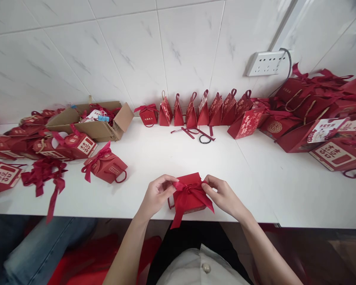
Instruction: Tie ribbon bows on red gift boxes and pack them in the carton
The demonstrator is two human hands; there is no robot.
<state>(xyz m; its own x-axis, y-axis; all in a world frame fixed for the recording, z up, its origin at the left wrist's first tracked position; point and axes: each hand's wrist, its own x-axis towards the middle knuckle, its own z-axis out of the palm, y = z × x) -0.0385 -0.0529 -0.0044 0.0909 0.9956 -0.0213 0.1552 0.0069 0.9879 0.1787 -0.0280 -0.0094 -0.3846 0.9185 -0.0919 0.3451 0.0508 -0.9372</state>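
A small red gift box (192,181) sits at the near edge of the white table (154,158), tied with a red ribbon bow (187,194) whose tails hang over the edge. My left hand (157,194) pinches the bow's left loop. On the other side, my right hand (223,194) pinches the right loop. Both hands have their fingers closed on the ribbon.
A row of red pyramid boxes (195,111) stands along the tiled wall. Loose ribbon and a black band (205,139) lie before them. An open cardboard box (91,118) and tied red boxes (106,166) lie left. Larger red bags (320,118) pile right. A person's jeans (35,245) show lower left.
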